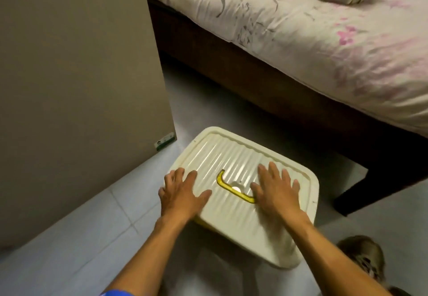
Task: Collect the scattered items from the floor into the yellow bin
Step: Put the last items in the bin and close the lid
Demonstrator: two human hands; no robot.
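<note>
- Nearest the camera, two bare forearms reached forward and down, with a blue sleeve [115, 293] just showing at the bottom edge.
- At the lower right a brown furry thing [363, 261] lay on the floor beside the bin; too blurred to name, and whether it was one of the scattered items could not be told.
- The left hand [183, 191] lay flat on the lid's left edge, fingers straight and spread, gripping nothing.
- The right hand [274, 191] pressed flat on the lid's right half, fingers likewise straight and spread, its heel covering one end of the yellow handle [228, 187].
- The cream ribbed lid [231, 152] sat on the yellow bin [199, 221], only a sliver of yellow wall showing under the near left edge; the bin stood on the tiled floor [69, 237] between the beige cabinet [69, 64] and the bed [301, 41].
- The judgement: this looked like a lid being pressed shut. To do it well, he'd want even pressure from both palms near the rim, working round the corners so no side popped up.
- The risk: pressing only the middle could bow the lid and leave an edge unseated.
</note>
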